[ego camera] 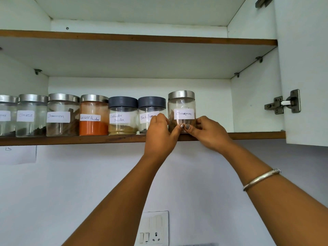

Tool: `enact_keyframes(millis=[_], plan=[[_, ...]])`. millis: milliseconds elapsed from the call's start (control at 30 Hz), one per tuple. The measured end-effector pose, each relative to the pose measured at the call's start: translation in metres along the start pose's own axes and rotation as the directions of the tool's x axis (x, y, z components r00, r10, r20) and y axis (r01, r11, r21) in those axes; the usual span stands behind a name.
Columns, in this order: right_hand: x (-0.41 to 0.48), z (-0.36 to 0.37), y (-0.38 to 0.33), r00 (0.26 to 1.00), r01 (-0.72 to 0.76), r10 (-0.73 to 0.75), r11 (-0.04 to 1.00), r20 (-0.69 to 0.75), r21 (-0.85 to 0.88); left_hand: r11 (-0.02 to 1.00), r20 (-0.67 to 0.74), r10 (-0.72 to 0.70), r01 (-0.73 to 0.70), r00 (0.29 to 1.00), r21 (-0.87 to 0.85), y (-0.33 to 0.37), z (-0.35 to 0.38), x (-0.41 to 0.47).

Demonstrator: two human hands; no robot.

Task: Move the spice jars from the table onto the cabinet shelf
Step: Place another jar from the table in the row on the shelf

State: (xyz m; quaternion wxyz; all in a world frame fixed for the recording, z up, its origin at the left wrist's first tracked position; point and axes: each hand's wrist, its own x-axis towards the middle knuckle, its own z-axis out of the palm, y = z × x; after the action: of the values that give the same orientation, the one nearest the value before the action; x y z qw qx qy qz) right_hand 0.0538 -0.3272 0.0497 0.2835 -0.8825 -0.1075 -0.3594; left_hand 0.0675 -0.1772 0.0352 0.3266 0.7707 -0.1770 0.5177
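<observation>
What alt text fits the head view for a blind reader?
A left hand and a right hand grip a cinnamon jar at the right end of a row of labelled spice jars on a cabinet shelf. The cabinet door stands open.

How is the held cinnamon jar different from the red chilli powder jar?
The cinnamon jar holds brown pieces; the red chilli powder jar, orange powder. The left hand and right hand grip the cinnamon jar; the chilli jar stands untouched. Both have steel lids and white labels.
</observation>
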Motion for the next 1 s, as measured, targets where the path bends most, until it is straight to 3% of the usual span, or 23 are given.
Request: enact_keyframes(millis=[233,400,1000], plan=[[0.005,0.020,-0.003,0.994,-0.054,0.033,0.976,-0.103,-0.210,1.000,0.005,-0.005,0.005,1.000,0.011,-0.004,0.003,0.002],[0.007,0.034,-0.004,0.973,-0.067,0.012,0.970,-0.231,-0.233,1.000,-0.006,-0.014,0.014,1.000,0.025,-0.007,0.005,0.003],[0.001,0.037,-0.005,0.977,-0.027,-0.028,0.967,-0.212,-0.253,0.996,-0.017,-0.083,0.083,0.996,-0.034,0.001,0.004,-0.001]])
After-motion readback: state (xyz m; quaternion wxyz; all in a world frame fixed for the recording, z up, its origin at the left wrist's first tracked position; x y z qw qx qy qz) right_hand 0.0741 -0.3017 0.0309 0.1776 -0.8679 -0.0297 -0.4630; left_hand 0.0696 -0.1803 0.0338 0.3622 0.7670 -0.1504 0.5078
